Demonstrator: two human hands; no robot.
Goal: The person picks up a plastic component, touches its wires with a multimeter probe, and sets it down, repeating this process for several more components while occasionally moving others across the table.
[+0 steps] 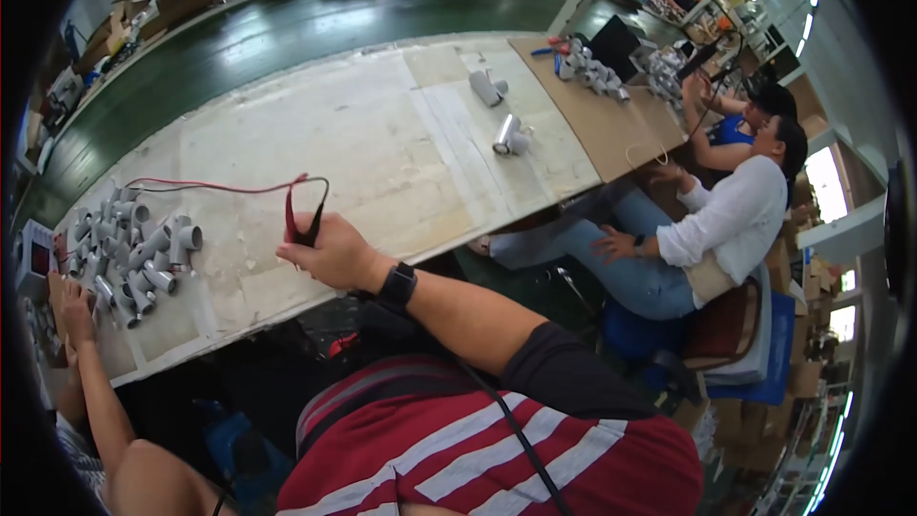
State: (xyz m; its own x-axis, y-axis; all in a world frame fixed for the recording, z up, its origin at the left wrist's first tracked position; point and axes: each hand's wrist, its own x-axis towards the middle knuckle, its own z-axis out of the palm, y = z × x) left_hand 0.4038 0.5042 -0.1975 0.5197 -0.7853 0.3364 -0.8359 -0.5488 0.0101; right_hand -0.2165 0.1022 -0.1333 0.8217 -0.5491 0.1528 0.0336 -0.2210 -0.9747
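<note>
My right hand (pixel 334 253), with a black watch on its wrist, is closed around a pair of test-lead clips, one red and one black (pixel 304 229). Their thin red and black cables (pixel 224 186) run left across the worktable. At the far left, my left hand (pixel 76 311) rests with its fingers stretched out beside a small meter box with a red display (pixel 36 258). What its fingertips touch is too small to make out. Between my hands lies a heap of grey and silver cylindrical lamp-like parts (pixel 134 248).
Two more grey parts (pixel 488 87) stand toward the back right of the pale worktable (pixel 306 134). Another person in white (pixel 735 210) sits at the right, with a co-worker behind by a brown board (pixel 602 124). Someone else's arm (pixel 72 401) is close to my left arm.
</note>
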